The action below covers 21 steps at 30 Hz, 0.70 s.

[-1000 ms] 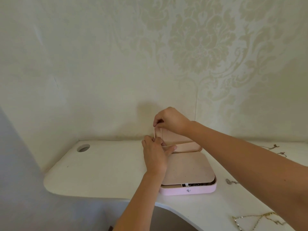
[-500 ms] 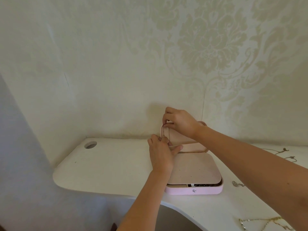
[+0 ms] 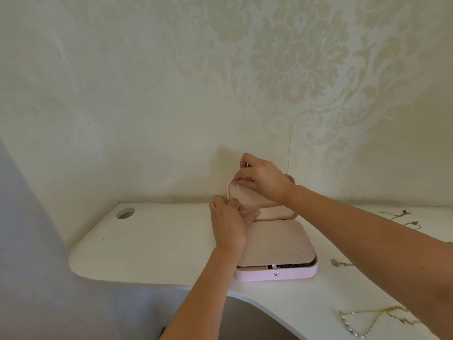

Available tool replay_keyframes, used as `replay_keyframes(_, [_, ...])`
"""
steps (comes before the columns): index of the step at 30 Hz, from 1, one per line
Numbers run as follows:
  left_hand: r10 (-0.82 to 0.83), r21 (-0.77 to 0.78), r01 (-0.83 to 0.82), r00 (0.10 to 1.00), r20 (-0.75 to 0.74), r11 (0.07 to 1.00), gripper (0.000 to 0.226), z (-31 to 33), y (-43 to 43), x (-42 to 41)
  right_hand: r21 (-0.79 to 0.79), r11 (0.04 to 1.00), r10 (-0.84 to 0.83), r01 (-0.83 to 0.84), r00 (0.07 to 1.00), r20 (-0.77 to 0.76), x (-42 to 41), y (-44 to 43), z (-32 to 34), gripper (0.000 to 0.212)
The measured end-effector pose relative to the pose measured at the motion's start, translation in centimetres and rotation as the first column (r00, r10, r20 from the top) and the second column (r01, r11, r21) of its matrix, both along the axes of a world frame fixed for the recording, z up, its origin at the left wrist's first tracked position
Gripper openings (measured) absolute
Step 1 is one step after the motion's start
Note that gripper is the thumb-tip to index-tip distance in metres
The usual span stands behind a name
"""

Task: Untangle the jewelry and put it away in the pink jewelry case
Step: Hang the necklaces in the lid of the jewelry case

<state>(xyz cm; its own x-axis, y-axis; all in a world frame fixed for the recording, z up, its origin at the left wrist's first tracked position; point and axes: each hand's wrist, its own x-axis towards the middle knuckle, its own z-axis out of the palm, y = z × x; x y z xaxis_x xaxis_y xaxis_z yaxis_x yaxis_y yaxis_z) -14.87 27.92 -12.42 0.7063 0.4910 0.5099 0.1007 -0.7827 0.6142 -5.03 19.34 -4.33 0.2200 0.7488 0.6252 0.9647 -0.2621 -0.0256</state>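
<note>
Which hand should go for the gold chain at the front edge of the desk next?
Right. The gold chain lies on the right hand's side, beside that forearm. The left hand would have to cross the pink jewelry case. Both grip at its lid, so either must let go first.

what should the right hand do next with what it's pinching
Probably seat it on the open lid and release: the right hand pinches a thin strand at the lid's top corner, the left hand grips its lower edge, and chains lie on the desk.
</note>
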Motion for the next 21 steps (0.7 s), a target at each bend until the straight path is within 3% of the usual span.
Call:
replay_keyframes(9, [-0.047,-0.114,0.047,0.999,0.009,0.992,0.033,0.3,-0.3,-0.5,-0.14,0.99,-0.033,0.034,0.999,0.012,-1.9,-0.9,-0.4,0.007])
replay_keyframes(12, [-0.067,-0.119,0.07,0.997,0.028,0.99,0.031,0.2,-0.2,-0.7,-0.239,0.955,-0.209,0.176,0.971,-0.12,-2.8,-1.9,-1.0,0.013])
replay_keyframes(15, [-0.095,-0.115,0.098,0.995,0.031,0.989,0.026,-0.1,0.1,-0.9,-0.331,0.93,-0.263,0.159,0.917,-0.299,-2.3,-2.2,-2.0,0.016])
replay_keyframes(21, [-0.101,-0.127,0.108,0.993,0.055,0.986,0.016,-0.4,0.3,-1.6,-0.422,0.905,-0.236,0.05,0.884,-0.403,-2.5,-1.8,-0.8,0.012])
